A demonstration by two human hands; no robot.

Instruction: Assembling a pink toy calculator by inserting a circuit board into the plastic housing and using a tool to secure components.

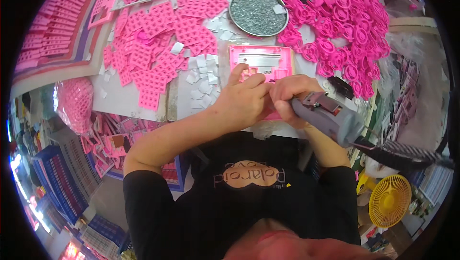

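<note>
A pink plastic housing (286, 55) with a silvery strip and several recesses lies in front of me on the table. My left hand (247, 94) rests over its near left part, one finger stretched onto it. The other fingers pinch together beside my right hand; what is between them is hidden. My right hand (292, 92) is closed round the front end of a grey electric screwdriver (330, 118), which lies tilted toward the lower right with a dark cord. The screwdriver's tip is hidden behind my fingers.
Beyond the housing stands a round dish (258, 13) full of small screws. Pink keypad sheets (158, 25) lie heaped to the left, near small white paper squares (203, 80). Pink ring-shaped parts (342, 25) pile up on the right. A yellow fan (390, 200) stands lower right.
</note>
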